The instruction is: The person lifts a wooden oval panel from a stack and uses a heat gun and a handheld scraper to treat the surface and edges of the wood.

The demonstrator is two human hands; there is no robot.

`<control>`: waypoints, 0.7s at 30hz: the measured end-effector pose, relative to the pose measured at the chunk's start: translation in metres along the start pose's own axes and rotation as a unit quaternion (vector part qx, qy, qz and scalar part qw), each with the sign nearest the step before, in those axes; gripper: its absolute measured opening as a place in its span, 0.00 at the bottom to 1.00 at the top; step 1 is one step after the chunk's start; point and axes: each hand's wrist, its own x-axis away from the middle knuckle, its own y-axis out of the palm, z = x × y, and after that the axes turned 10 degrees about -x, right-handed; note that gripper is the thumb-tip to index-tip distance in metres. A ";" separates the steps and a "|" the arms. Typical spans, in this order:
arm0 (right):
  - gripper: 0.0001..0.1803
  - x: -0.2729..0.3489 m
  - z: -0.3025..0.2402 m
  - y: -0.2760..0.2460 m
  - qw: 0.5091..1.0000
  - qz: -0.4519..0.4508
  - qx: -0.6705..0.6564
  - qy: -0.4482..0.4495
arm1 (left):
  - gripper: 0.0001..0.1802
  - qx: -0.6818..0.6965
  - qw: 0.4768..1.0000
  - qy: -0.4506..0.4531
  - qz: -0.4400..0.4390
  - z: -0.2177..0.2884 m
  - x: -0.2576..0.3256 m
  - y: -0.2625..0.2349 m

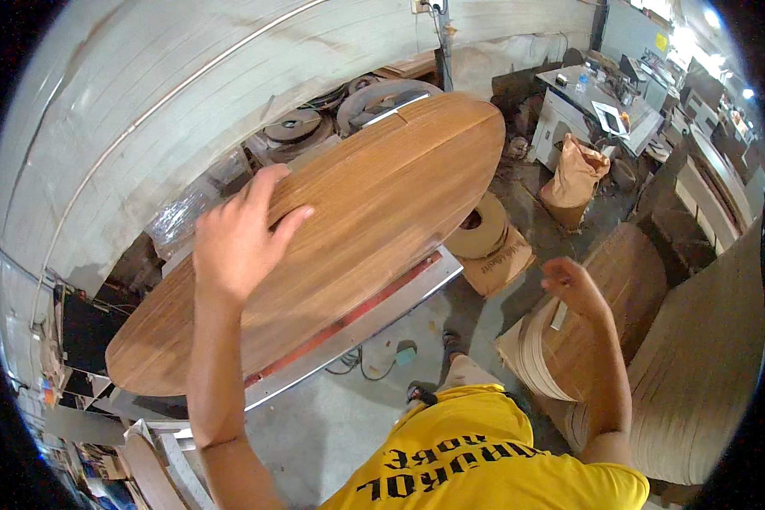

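Observation:
A long oval wooden board (357,221) with a brown veneer face lies tilted over a metal machine bed (382,310) in front of me. My left hand (240,238) rests flat on the board's upper edge, fingers spread over its rim. My right hand (574,287) hovers lower right, fingers curled, apart from the board and above a stack of oval wooden panels (603,331). Whether it pinches anything is not visible.
A white wall (144,102) runs behind the machine, with rolls of edge banding (293,127) at its foot. A roll of tape lies on a cardboard box (489,242). A brown paper sack (576,174) stands by a cluttered desk (603,106). Tall panel stacks (705,374) fill the right.

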 end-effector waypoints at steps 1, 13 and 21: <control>0.20 0.009 0.003 0.005 0.999 -0.003 0.011 0.035 | 0.26 -0.015 1.000 0.007 0.000 0.010 -0.007 0.000; 0.19 0.011 0.084 -0.027 0.996 -0.060 -0.016 0.059 | 0.29 0.007 0.987 -0.151 -0.058 0.064 -0.074 0.026; 0.19 -0.003 0.143 -0.023 0.978 -0.159 0.112 0.081 | 0.33 -0.003 0.986 -0.162 -0.024 0.041 -0.083 0.050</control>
